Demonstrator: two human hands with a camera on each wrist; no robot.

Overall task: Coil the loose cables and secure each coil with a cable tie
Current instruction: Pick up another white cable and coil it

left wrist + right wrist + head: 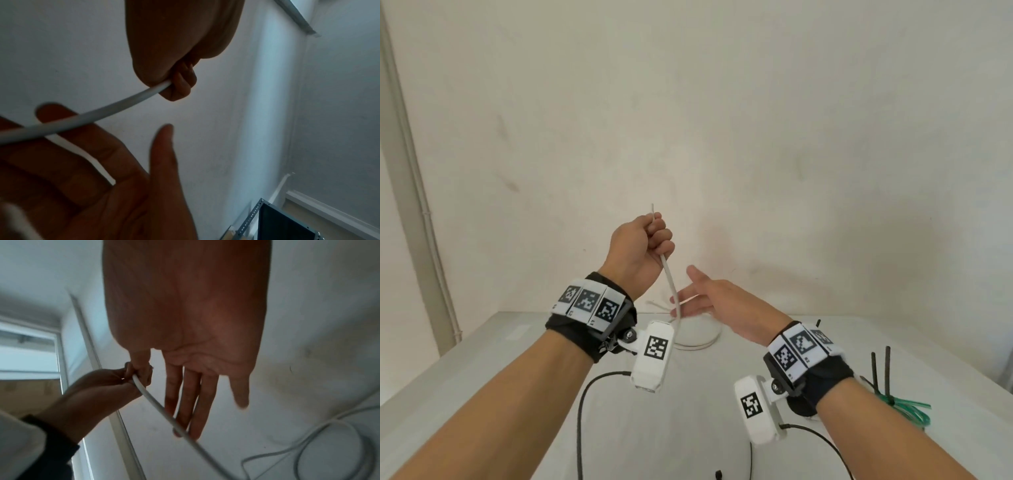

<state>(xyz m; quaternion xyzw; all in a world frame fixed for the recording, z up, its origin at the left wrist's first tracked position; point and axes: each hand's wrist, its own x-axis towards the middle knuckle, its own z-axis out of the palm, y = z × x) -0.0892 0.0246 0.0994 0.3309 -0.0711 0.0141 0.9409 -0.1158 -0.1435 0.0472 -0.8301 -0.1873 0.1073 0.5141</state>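
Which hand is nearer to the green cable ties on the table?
The right. The right hand is open above the table, on the same side as the green cable ties; the left hand grips the white cable, farther away.

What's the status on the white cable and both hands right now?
Left hand grips white cable near its end, raised. Right hand open, fingers against the cable. Rest of cable loose on table. Nothing blocking.
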